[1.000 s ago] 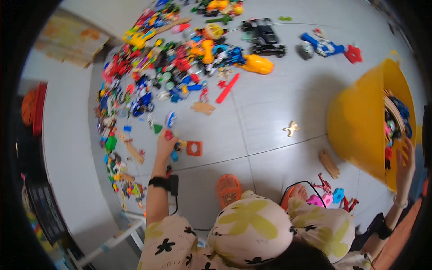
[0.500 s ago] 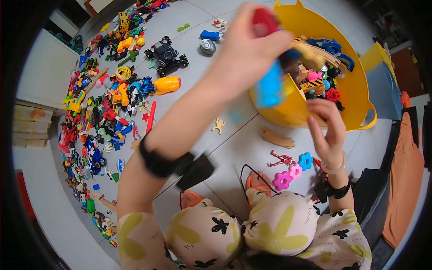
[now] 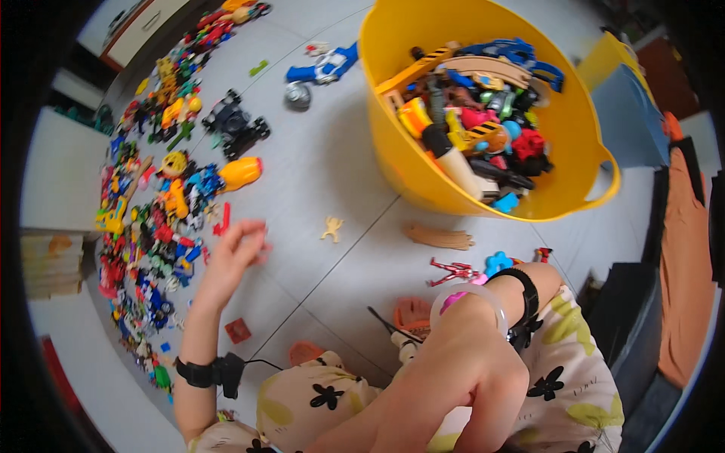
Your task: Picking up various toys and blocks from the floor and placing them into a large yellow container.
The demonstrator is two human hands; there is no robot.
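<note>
My left hand [image 3: 243, 245] hangs over the floor left of a small pale-yellow figure [image 3: 332, 229], fingers loosely bent and apart, with nothing visible in them. Below it lies a red square piece [image 3: 238, 330]. My right hand [image 3: 461, 377] is large and close to the camera at lower centre, fingers bent and apart, tips partly out of view, with no object visible in it. Just behind it lie a red figure [image 3: 453, 269], coloured flower-shaped pieces [image 3: 498, 264] and a wooden track piece [image 3: 439, 236].
A yellow tub [image 3: 389, 151] full of toys stands at upper right. A long heap of toys [image 3: 162, 226] runs along the left. A black toy truck [image 3: 236, 128] and blue toy [image 3: 321, 68] lie at the back. A pale-blue container [image 3: 627, 113] stands beside the tub.
The red and light-blue pieces carried to the tub have left my left hand; a light-blue piece now lies inside. My left hand has moved down-left. My right hand has come up close to the camera.
</note>
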